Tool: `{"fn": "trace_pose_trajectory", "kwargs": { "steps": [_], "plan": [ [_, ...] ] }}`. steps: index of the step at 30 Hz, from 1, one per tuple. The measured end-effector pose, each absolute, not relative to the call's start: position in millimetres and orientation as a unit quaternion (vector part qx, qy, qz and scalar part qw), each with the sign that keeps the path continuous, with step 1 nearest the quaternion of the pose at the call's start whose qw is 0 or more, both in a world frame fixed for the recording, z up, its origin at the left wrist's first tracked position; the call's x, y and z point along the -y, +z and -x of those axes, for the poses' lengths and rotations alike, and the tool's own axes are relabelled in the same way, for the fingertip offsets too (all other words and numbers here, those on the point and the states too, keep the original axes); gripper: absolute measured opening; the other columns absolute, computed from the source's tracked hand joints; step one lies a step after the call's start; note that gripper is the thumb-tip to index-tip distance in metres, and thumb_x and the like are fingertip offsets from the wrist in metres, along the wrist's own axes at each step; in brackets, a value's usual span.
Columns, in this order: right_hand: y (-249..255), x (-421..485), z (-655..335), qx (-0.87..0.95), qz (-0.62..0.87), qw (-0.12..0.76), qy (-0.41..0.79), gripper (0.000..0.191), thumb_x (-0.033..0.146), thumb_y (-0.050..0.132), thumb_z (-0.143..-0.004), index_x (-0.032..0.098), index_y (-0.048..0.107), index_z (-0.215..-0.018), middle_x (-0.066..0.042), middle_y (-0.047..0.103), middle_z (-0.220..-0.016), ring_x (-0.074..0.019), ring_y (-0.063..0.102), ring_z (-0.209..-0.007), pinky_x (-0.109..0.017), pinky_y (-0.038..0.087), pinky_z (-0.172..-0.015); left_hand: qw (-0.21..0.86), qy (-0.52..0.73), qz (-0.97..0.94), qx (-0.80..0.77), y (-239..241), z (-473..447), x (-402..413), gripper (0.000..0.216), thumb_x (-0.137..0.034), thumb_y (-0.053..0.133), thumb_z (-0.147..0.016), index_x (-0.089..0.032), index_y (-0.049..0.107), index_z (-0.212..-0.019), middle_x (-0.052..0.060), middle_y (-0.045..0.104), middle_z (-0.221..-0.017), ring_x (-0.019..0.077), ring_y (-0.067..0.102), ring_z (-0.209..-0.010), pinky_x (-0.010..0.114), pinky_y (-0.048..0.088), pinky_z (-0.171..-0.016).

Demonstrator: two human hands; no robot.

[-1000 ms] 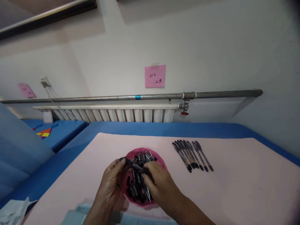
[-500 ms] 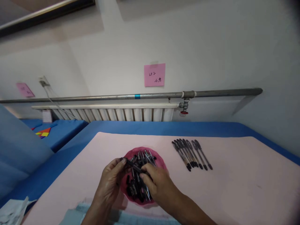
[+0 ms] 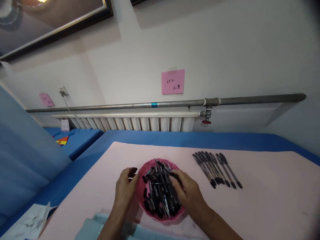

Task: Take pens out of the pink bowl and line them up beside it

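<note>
A pink bowl (image 3: 140, 196) holds a pile of pens (image 3: 163, 196) and loose black pen caps (image 3: 149, 204). To the left of its rim, my left hand (image 3: 125, 186) pinches a small black pen cap (image 3: 133, 169), partly covered by the fingers. Over the bowl's right side, my right hand (image 3: 189, 190) grips a pen (image 3: 162, 165), its bare tip pointing up and left. Several capped pens (image 3: 216, 168) lie side by side in a slanted row to the right of the bowl.
Pink paper (image 3: 262, 186) covers the blue table (image 3: 175, 135). Light blue cloth (image 3: 92, 226) lies at the near edge, with a white paper or bag (image 3: 32, 221) at the left. Behind the table run a radiator (image 3: 145, 123) and a pipe (image 3: 250, 99).
My hands have moved apart: the cap in my left hand has come off the pen, which stays in my right. The camera view has shifted left.
</note>
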State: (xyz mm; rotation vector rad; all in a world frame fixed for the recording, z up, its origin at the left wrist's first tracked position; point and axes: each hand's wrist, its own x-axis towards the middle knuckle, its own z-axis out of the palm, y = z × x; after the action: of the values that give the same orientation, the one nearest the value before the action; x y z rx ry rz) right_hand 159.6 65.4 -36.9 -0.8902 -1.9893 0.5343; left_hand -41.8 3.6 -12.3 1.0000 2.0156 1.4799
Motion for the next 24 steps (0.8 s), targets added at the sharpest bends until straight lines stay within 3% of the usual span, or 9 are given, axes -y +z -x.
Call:
{"fn": "trace_pose_trajectory", "kwargs": {
  "steps": [6, 13, 20, 24],
  "plan": [
    [-41.2, -59.8, -150.4, 0.784, 0.361, 0.446, 0.237, 0.016, 0.026, 0.043, -0.088, 0.021, 0.056, -0.096, -0.004, 0.064, -0.087, -0.0188, 0.060, -0.082, -0.034, 0.048, -0.074, 0.213, 0.490, -0.403, -0.743, -15.0, 42.6, -3.8, 0.021, -0.013, 0.053, -0.067, -0.018, 0.065, -0.082, 0.005, 0.066, -0.085, 0.0179, 0.060, -0.077, 0.030, 0.045, -0.072],
    [-36.2, -52.8, -143.0, 0.771, 0.353, 0.450, 0.279, 0.015, 0.026, 0.045, -0.087, 0.021, 0.057, -0.095, -0.003, 0.064, -0.085, -0.0179, 0.060, -0.080, -0.031, 0.048, -0.072, 0.061, 0.395, -0.538, -0.742, -6.8, 41.1, 1.1, 0.019, -0.016, 0.046, -0.074, -0.020, 0.061, -0.085, 0.006, 0.061, -0.088, 0.0200, 0.056, -0.084, 0.032, 0.042, -0.076],
    [-33.4, -50.9, -142.6, 0.764, 0.364, 0.441, 0.298, 0.015, 0.026, 0.045, -0.087, 0.021, 0.057, -0.094, -0.003, 0.065, -0.086, -0.0184, 0.060, -0.083, -0.032, 0.048, -0.074, 0.148, 0.183, -0.666, -0.708, 9.6, 19.7, 16.6, 0.010, -0.015, 0.056, -0.063, -0.021, 0.060, -0.069, 0.005, 0.061, -0.074, 0.0196, 0.054, -0.069, 0.029, 0.035, -0.064],
    [-33.6, -51.0, -142.2, 0.766, 0.364, 0.441, 0.293, 0.015, 0.026, 0.045, -0.087, 0.020, 0.057, -0.094, -0.003, 0.065, -0.086, -0.0181, 0.059, -0.081, -0.032, 0.047, -0.074, 0.181, 0.158, -0.679, -0.694, 6.9, 19.0, 18.5, 0.020, -0.014, 0.060, -0.056, -0.021, 0.062, -0.074, 0.006, 0.063, -0.080, 0.0216, 0.056, -0.072, 0.029, 0.036, -0.064]
  ]
}}
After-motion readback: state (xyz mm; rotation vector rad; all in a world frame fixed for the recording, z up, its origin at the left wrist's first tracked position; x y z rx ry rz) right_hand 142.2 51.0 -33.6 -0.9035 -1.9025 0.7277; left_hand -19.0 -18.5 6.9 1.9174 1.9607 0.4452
